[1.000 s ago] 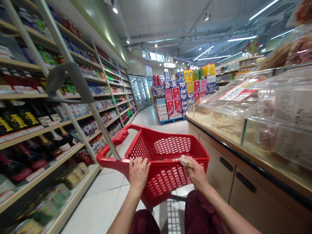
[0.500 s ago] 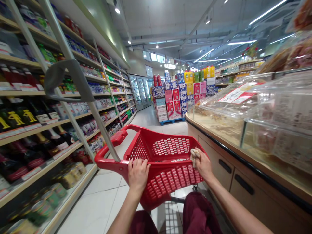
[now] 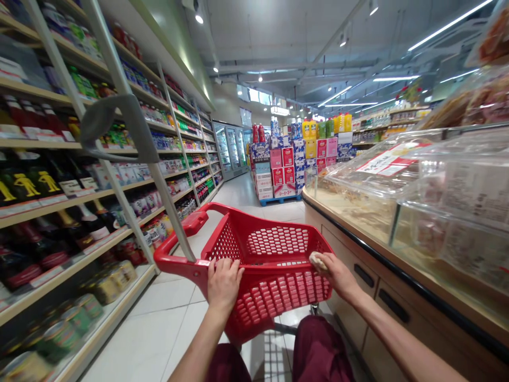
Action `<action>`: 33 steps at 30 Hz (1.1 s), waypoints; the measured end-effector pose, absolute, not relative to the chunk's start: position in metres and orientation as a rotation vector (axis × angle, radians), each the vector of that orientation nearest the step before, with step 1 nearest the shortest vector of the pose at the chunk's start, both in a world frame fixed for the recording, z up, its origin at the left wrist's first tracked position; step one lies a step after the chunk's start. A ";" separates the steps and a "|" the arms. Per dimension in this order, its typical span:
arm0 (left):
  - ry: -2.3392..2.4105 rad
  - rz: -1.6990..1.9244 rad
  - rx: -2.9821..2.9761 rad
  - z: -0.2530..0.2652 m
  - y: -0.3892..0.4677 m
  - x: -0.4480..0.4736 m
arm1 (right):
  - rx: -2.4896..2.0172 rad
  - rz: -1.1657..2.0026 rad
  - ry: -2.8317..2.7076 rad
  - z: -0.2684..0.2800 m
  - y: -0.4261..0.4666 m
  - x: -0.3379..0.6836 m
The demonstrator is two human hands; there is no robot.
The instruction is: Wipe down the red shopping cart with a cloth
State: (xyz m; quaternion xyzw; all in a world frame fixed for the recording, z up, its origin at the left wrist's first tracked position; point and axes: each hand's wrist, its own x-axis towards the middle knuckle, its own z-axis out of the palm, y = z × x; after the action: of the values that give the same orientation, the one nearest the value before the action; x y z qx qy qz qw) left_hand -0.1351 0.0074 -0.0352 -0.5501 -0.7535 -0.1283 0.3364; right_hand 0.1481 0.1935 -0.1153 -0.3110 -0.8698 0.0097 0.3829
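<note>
A red plastic shopping cart (image 3: 274, 297) with a perforated basket stands right in front of my knees. My left hand (image 3: 224, 284) is closed over the near rim of its basket, toward the handle end. At the basket's right end, my right hand (image 3: 336, 273) grips a crumpled whitish cloth (image 3: 318, 261) and presses it at the rim. Part of the cloth is hidden under the fingers. A metal pole with a grey plastic bracket (image 3: 119, 132) rises from the cart's left corner.
Shelves of bottles and cans (image 3: 51, 196) line the left side. Close on my right is a wooden counter (image 3: 358, 239) with plastic-wrapped food packs (image 3: 382, 159). Ahead stand stacked drink cartons (image 3: 282, 172) on a blue pallet, with glass-door coolers (image 3: 230, 146) behind.
My right hand has moved slightly down along the basket's right rim with the cloth, now less visible. My left hand stays on the near rim. The view has shifted slightly.
</note>
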 end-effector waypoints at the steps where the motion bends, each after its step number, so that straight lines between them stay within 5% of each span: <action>1: -1.966 -0.336 -1.432 -0.035 0.007 -0.135 | -0.833 0.041 -2.186 -0.116 0.197 0.154; 11: -1.970 -0.308 -1.435 -0.034 0.008 -0.137 | -0.686 -0.040 -2.037 -0.121 0.141 0.046; 19: -1.973 -0.323 -1.430 -0.034 0.009 -0.133 | -1.158 -0.084 -1.803 -0.131 0.178 0.117; 26: -1.984 -0.358 -1.447 -0.033 0.006 -0.133 | -0.698 -0.086 -2.126 -0.119 0.130 0.047; 33: -2.022 -0.385 -1.434 -0.033 0.007 -0.126 | -1.078 -0.011 -1.804 -0.130 0.162 0.095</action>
State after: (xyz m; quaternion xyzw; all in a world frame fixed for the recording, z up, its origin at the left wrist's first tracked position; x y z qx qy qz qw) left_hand -0.1260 0.0069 -0.0329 -0.5433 -0.7659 -0.1457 0.3115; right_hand 0.0950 0.1619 -0.1301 -0.4453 -0.7450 -0.0045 0.4967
